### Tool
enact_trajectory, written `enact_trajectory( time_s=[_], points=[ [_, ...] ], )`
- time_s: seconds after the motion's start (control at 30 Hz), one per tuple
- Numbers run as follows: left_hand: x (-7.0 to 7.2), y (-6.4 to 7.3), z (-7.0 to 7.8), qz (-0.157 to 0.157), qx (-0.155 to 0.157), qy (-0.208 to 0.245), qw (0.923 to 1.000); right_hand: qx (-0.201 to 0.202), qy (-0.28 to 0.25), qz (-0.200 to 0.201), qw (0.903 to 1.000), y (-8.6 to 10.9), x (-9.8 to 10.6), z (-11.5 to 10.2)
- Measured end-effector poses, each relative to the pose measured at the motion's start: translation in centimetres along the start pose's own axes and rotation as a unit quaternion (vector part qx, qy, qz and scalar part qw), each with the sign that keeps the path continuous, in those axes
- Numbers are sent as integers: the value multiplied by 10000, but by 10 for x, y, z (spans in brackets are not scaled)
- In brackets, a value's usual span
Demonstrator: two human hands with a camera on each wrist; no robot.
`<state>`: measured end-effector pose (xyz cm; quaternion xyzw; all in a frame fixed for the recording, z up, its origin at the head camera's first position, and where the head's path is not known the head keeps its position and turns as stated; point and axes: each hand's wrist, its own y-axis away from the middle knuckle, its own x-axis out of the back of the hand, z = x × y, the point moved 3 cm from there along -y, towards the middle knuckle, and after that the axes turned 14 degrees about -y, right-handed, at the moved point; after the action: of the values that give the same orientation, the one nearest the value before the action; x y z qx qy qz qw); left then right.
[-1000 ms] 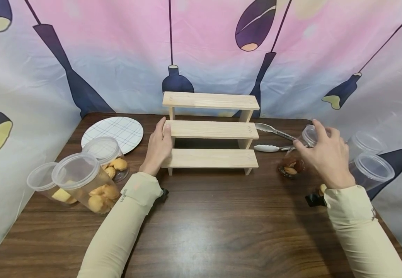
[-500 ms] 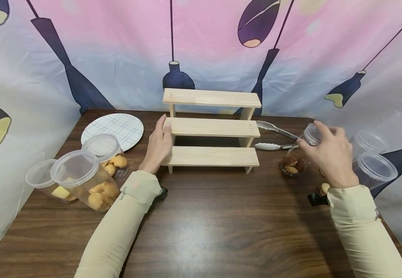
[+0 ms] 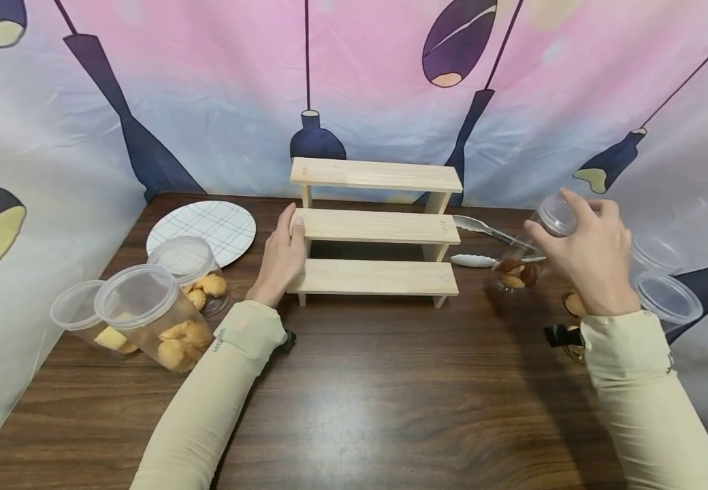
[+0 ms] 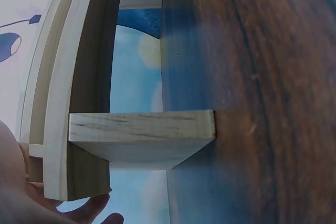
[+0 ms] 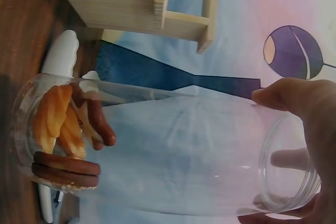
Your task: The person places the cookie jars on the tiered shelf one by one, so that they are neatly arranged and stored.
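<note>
A three-step wooden display stand (image 3: 378,226) stands at the back middle of the table. My left hand (image 3: 277,262) grips the left end of its steps; in the left wrist view, fingertips (image 4: 94,207) curl around a step's end. My right hand (image 3: 593,252) holds a tall clear jar (image 5: 184,145) around its lidded top, thumb on one side and fingers on the other. Brown and golden cookies (image 5: 52,119) lie at the bottom of this jar, which is tilted in the head view. Tongs (image 3: 475,260) with white tips lie behind it, right of the stand.
On the left stand several clear lidded jars, one large jar (image 3: 139,299) with golden cookies foremost. Behind them lies a white gridded plate (image 3: 203,228). More clear jars, including a lidded jar (image 3: 669,296), stand at the right edge, partly hidden by my right arm. A patterned cloth hangs behind.
My right hand has raised the jar and moved it slightly right, showing more of the tongs. The left hand keeps its place on the stand.
</note>
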<state>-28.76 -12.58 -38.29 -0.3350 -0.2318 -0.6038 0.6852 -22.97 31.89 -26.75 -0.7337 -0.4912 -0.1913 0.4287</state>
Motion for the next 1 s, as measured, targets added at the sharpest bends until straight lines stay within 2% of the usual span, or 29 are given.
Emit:
enact_trajectory(
  time_s=[0.23,0.57,0.83,1.0],
  points=[
    [-1,0,2,-58,1,-68,10000,228,-193,171,9994,-25,9,-25],
    [1,1,1,43,-28,-96,9999,71,-399,154,9991,-70,22,-91],
    [2,0,-2,112,-28,-237,9997,103,-478,-175,9987,-106,-1,-136],
    [2,2,-1,84,-86,-234,9997,276,-432,-331,9981,-119,-17,-163]
  ],
)
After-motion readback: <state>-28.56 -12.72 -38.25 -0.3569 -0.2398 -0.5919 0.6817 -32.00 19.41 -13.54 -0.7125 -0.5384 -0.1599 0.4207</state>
